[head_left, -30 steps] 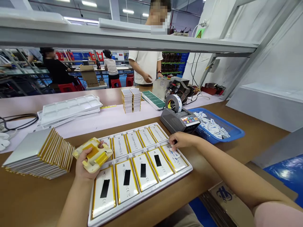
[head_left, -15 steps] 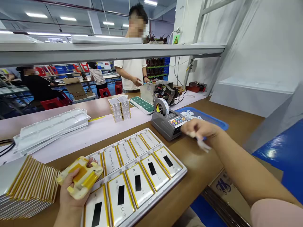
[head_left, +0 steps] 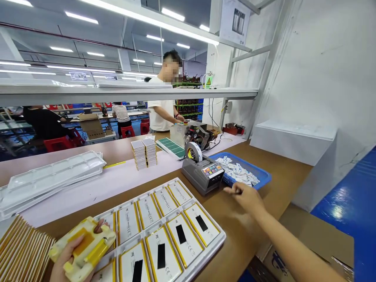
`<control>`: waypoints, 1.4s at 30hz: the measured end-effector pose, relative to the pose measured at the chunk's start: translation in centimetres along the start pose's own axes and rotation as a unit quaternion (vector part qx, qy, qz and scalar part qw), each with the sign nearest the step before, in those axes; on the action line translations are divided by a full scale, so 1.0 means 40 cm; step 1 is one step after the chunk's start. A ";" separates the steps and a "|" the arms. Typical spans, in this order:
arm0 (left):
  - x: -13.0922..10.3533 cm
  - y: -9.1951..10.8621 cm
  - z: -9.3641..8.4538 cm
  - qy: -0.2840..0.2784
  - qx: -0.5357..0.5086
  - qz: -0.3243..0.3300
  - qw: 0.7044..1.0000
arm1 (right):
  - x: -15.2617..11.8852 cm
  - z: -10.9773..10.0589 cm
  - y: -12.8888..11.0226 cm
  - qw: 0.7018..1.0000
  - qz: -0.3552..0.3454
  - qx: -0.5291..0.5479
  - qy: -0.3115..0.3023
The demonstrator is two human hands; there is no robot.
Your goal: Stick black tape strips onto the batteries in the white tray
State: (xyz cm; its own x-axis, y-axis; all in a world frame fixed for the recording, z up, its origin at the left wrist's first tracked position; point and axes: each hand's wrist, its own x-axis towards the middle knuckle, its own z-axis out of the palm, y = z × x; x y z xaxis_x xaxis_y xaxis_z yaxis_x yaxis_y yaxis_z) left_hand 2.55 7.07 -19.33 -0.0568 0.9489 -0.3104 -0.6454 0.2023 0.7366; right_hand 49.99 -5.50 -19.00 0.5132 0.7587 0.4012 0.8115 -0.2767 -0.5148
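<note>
The right hand [head_left: 246,197] is stretched out over the brown table [head_left: 273,184], just in front of the grey tape machine [head_left: 202,177] and close to the near edge of the blue basket [head_left: 258,174]. Its thumb and first finger are pressed together at the tips on something small and dark; it is too small to tell what it is. The other fingers are curled loosely under the palm.

The left hand [head_left: 66,260] is at the bottom left corner. It grasps a yellow plastic tool [head_left: 84,247] from below, with the fingers wrapped around its body, and one fingertip shows through an opening in the top of the tool. The tool is tilted and sits over the left end of the white tray [head_left: 217,239].

The white tray lies on the table between the two hands. It has two rows of compartments, and each compartment holds one flat white battery pack [head_left: 182,239] with yellow edges. The packs in the near row carry a black strip in the middle; those in the far row show only printing.

The blue basket is filled with many small white paper pieces [head_left: 237,172], lying loose in a pile. A roll of tape [head_left: 193,151] stands on top of the machine. At the far left edge, a fanned stack of gold-edged packs [head_left: 20,250] rests on the table, just beside the left hand.
</note>
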 end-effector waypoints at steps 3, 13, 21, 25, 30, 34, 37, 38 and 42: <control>-0.082 0.016 0.023 -0.002 0.030 0.015 0.999 | -0.126 0.053 -0.008 0.998 0.014 0.000 -0.063; -0.123 0.012 0.062 -0.021 0.002 0.022 1.000 | -0.172 0.104 0.008 0.992 0.068 0.013 -0.102; -0.119 0.010 0.047 -0.050 0.005 0.023 0.998 | -0.160 0.083 -0.045 0.988 0.009 0.099 -0.122; -0.126 0.008 0.045 -0.074 0.001 0.026 0.997 | -0.134 0.048 -0.158 0.978 -0.089 -0.055 -0.179; -0.135 0.011 0.051 -0.109 0.014 -0.010 0.994 | -0.124 0.032 -0.260 0.945 -0.196 -0.210 -0.158; -0.133 0.012 0.050 -0.119 0.038 -0.057 0.991 | -0.129 0.049 -0.266 0.929 -0.213 -0.216 -0.214; -0.128 0.005 0.049 -0.119 0.033 -0.075 0.990 | -0.107 0.052 -0.254 0.928 -0.163 -0.203 -0.265; -0.126 0.002 0.049 -0.116 0.031 -0.082 0.989 | -0.097 0.050 -0.253 0.927 -0.155 -0.201 -0.278; -0.125 -0.004 0.048 -0.102 0.021 -0.113 0.988 | -0.065 0.050 -0.267 0.917 -0.125 -0.108 -0.363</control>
State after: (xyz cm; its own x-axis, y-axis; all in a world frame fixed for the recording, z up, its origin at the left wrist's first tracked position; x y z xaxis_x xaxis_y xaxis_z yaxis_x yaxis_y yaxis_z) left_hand 4.40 2.74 -16.76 0.2419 0.9066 -0.3459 -0.5923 0.4203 0.6874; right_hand 39.42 -3.33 -16.07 0.0457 0.9855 -0.1632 0.9550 -0.0910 -0.2821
